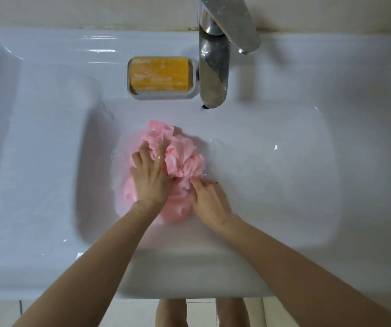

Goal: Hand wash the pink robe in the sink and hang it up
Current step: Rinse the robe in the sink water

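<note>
a home bathroom: white washbasin (48, 138), chrome tap (214, 67), soap dish (161, 95).

Bare forearms (109, 244), wet left hand (151, 178), dark nail (215, 183) on right hand (210, 199)

Glossy white sink (48, 95), shiny metal tap (214, 74), wet pink cloth robe (185, 156)
</note>
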### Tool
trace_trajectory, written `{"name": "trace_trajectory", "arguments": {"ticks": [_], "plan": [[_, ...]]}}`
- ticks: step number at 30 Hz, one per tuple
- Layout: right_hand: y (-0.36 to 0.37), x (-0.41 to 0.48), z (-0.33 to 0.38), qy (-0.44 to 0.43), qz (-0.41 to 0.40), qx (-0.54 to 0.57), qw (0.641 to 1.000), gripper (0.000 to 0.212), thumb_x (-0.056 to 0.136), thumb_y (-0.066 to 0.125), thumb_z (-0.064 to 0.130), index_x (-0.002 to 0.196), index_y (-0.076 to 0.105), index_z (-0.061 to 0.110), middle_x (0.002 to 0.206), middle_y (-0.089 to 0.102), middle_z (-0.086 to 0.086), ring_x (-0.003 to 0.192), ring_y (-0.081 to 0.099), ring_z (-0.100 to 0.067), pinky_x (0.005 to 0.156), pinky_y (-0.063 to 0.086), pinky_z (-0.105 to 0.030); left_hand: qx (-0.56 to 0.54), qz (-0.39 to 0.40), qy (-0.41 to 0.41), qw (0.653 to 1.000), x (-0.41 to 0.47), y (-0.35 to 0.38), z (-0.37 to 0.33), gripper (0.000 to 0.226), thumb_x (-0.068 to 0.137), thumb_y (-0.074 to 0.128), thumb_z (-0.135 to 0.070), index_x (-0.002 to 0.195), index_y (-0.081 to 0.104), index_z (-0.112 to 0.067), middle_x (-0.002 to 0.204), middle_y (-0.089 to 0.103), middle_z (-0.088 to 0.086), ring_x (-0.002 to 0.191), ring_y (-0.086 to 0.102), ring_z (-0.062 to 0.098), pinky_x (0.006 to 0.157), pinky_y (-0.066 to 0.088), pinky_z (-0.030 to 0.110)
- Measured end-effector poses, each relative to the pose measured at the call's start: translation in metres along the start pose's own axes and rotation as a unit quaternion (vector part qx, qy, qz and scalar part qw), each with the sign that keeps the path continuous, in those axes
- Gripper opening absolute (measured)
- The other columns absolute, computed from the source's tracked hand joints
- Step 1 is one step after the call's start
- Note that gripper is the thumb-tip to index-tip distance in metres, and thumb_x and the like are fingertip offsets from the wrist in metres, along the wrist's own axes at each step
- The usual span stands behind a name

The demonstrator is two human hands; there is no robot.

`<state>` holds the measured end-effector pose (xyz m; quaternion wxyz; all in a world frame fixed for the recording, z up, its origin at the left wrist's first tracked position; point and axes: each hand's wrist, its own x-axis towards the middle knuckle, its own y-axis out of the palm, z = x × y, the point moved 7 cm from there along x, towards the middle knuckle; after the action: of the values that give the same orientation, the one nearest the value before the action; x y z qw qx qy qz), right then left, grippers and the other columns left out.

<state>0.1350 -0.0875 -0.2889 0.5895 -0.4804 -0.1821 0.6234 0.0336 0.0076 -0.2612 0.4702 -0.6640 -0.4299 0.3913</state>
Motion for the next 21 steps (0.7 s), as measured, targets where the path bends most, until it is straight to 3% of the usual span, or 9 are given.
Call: {"name": "trace_trajectory", "arguments": {"ticks": [4, 7, 9, 12, 17, 21], "plan": [[0.006, 0.003, -0.014, 0.046, -0.007, -0.06, 0.997, 0.041, 0.06, 0.075, 0.009, 0.099, 0.063, -0.001, 0.084, 0.067, -0.018, 0.079, 0.063, -0.035, 0.063, 0.048, -0.037, -0.023, 0.017, -0.044, 0.999, 0.0, -0.012, 0.03, 0.09, 0.056, 0.081, -0.023, 0.135, 0.037, -0.018, 0.125, 0.041, 0.025, 0.106, 0.042, 0.043, 0.068, 0.045, 0.049], [0.005, 0.01, -0.01, 0.032, 0.009, -0.091, 0.995, 0.048, 0.081, 0.061, 0.016, 0.124, 0.048, 0.0, 0.12, 0.058, -0.018, 0.114, 0.048, -0.034, 0.085, 0.037, -0.04, -0.037, 0.024, -0.083, 0.996, -0.003, -0.013, 0.05, 0.091, 0.058, 0.08, -0.016, 0.137, 0.036, -0.017, 0.125, 0.038, 0.019, 0.111, 0.038, 0.039, 0.077, 0.043, 0.048], [0.005, 0.014, -0.01, 0.035, 0.023, -0.098, 0.994, 0.051, 0.09, 0.051, 0.022, 0.134, 0.035, 0.004, 0.136, 0.046, -0.014, 0.126, 0.035, -0.029, 0.095, 0.029, -0.038, -0.041, 0.024, -0.084, 0.995, -0.005, -0.012, 0.055, 0.089, 0.059, 0.078, -0.015, 0.137, 0.036, -0.015, 0.123, 0.039, 0.019, 0.109, 0.039, 0.039, 0.079, 0.042, 0.048], [0.002, 0.016, -0.011, 0.032, 0.035, -0.096, 0.994, 0.048, 0.091, 0.048, 0.024, 0.134, 0.034, 0.006, 0.138, 0.044, -0.012, 0.129, 0.032, -0.028, 0.096, 0.029, -0.036, -0.074, 0.023, -0.092, 0.993, -0.006, -0.011, 0.053, 0.085, 0.061, 0.077, -0.014, 0.136, 0.038, -0.012, 0.121, 0.04, 0.021, 0.108, 0.04, 0.04, 0.082, 0.041, 0.048], [-0.004, 0.001, -0.008, 0.032, 0.044, -0.073, 0.996, 0.04, 0.094, 0.046, 0.02, 0.132, 0.043, 0.009, 0.143, 0.041, -0.014, 0.125, 0.042, -0.03, 0.097, 0.035, -0.036, -0.097, 0.029, -0.109, 0.989, -0.012, -0.009, 0.05, 0.088, 0.06, 0.08, -0.015, 0.137, 0.038, -0.009, 0.123, 0.04, 0.022, 0.11, 0.038, 0.04, 0.084, 0.037, 0.046], [-0.009, -0.024, -0.014, 0.057, 0.048, -0.028, 0.997, 0.042, 0.094, 0.047, 0.022, 0.136, 0.044, 0.017, 0.152, 0.03, -0.005, 0.129, 0.039, -0.03, 0.103, 0.034, -0.038, -0.048, 0.062, -0.084, 0.993, -0.011, 0.002, 0.055, 0.088, 0.058, 0.074, -0.02, 0.137, 0.037, -0.01, 0.122, 0.044, 0.019, 0.106, 0.039, 0.038, 0.081, 0.034, 0.043]]}}
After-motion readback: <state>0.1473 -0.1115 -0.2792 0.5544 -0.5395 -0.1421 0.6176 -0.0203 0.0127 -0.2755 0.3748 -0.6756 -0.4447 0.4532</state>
